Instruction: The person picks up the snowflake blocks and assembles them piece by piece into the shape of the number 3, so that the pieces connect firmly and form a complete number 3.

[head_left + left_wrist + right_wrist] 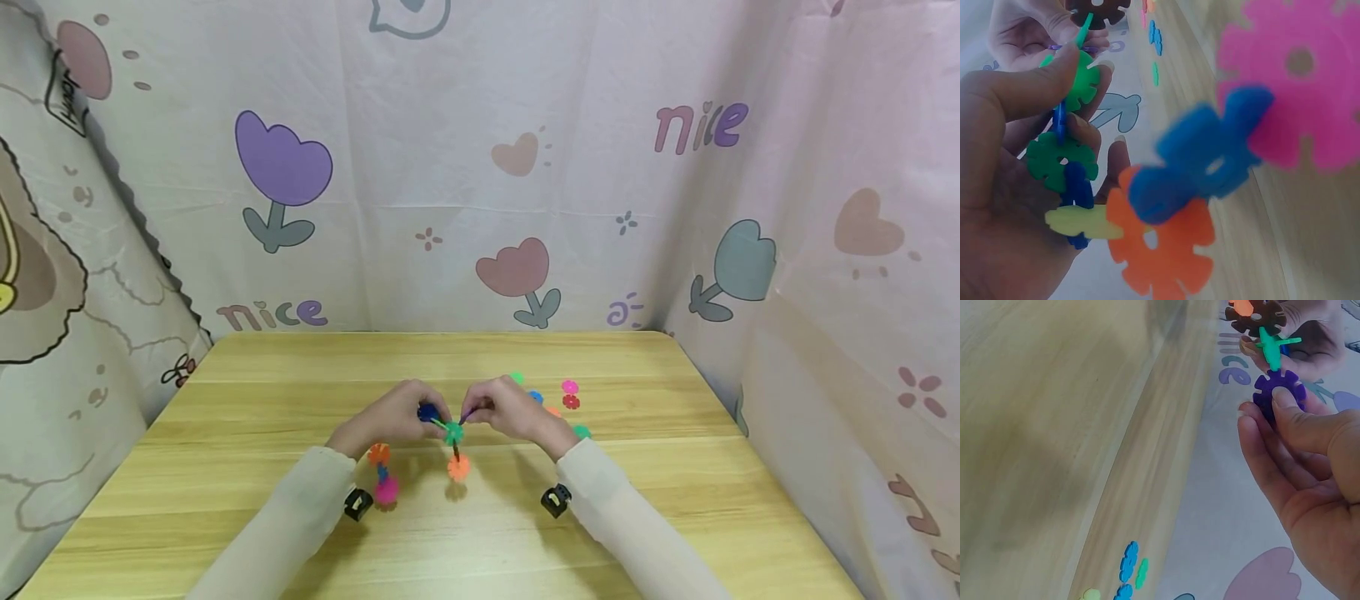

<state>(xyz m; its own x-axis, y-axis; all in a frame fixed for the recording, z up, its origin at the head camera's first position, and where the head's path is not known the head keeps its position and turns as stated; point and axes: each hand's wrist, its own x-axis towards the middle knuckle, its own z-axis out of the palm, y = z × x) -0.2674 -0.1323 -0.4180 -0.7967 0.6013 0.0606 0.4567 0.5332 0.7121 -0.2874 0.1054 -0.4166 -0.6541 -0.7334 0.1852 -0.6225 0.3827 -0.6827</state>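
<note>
Left fingers: pinching 1 bright green disc | right fingers: pinching 1 purple disc

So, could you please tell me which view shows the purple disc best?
The right wrist view: the purple disc faces that camera, notched rim clear, though the right hand covers part of it. The head view shows only a small purple sliver; the left wrist view, just a thin edge.

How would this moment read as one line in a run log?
left hand: holds linked discs | right hand: pinches purple disc | contact: purple disc against green disc | table: loose discs
</note>
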